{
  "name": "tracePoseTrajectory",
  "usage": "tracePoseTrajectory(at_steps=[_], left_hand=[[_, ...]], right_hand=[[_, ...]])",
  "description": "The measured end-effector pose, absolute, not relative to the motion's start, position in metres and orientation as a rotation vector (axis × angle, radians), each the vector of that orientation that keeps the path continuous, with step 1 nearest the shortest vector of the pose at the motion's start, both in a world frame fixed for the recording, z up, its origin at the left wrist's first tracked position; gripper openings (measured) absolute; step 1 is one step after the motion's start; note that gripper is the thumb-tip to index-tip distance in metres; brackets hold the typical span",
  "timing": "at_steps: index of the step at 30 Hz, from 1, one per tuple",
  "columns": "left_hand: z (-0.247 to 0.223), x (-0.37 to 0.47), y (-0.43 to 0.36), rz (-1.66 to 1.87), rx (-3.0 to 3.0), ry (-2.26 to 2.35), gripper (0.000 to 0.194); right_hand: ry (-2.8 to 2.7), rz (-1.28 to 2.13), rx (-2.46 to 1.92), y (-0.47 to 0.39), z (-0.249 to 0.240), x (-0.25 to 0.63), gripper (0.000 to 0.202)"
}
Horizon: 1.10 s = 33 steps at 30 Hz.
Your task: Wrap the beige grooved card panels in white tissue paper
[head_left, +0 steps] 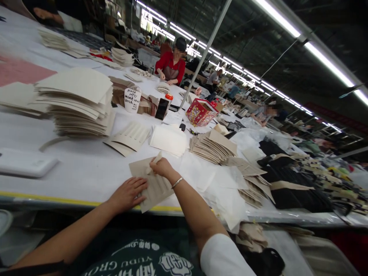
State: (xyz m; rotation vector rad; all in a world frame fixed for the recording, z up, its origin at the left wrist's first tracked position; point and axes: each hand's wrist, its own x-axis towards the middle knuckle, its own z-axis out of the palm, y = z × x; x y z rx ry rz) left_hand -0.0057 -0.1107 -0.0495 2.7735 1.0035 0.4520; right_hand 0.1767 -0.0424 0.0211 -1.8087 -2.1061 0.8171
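A beige panel (155,191) with faint parallel ridges lies slanted at the table's front edge. My left hand (128,194) rests flat on its left side, fingers stretched out. Over the upper part of the panel, my right hand (162,167) is closed on a small pale strip (156,158); whether the strip is attached to the panel I cannot tell. Just beyond are a stack of white sheets (168,140) and a few beige panels with slits (129,137). A fanned pile of beige panels (211,147) sits to the right.
A tall stack of beige panels (76,103) stands at left, behind a white device (27,163). Farther back are a phone (162,108), a red box (201,112) and a metal pole (205,53). Black pieces (296,191) crowd the right. A person in red (172,65) works across the table.
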Motion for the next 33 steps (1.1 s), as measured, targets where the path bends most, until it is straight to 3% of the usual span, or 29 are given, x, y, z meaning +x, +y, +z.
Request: tracePoseTrajectory(at_steps=[7, 14, 19, 22, 24, 27, 33], left_hand=[[-0.052, -0.005, -0.110, 0.450, 2.833, 1.046, 0.041], [-0.046, 0.010, -0.125, 0.392, 2.787, 1.248, 0.039], [-0.054, 0.025, -0.153, 0.246, 2.841, 1.003, 0.072], [-0.057, 0.028, -0.156, 0.243, 2.936, 0.855, 0.046], [-0.051, 0.030, -0.154, 0.343, 2.990, 0.754, 0.035], [-0.035, 0.037, -0.151, 0.518, 3.061, 0.618, 0.035], [-0.020, 0.038, -0.135, 0.850, 3.177, 0.467, 0.051]], right_hand=[[-1.771, 0.693, -1.963, -0.073, 0.031, 0.255, 0.019], [-1.517, 1.288, -1.779, -0.161, 0.015, 0.252, 0.032], [-1.271, 1.629, -1.782, -0.215, -0.008, 0.244, 0.032], [-1.185, 1.732, -1.738, -0.227, -0.025, 0.242, 0.043], [-1.199, 1.713, -1.647, -0.227, -0.031, 0.238, 0.055], [-1.116, 1.525, -1.557, -0.217, -0.028, 0.227, 0.064], [-1.075, 1.210, -1.452, -0.183, 0.009, 0.224, 0.049]])
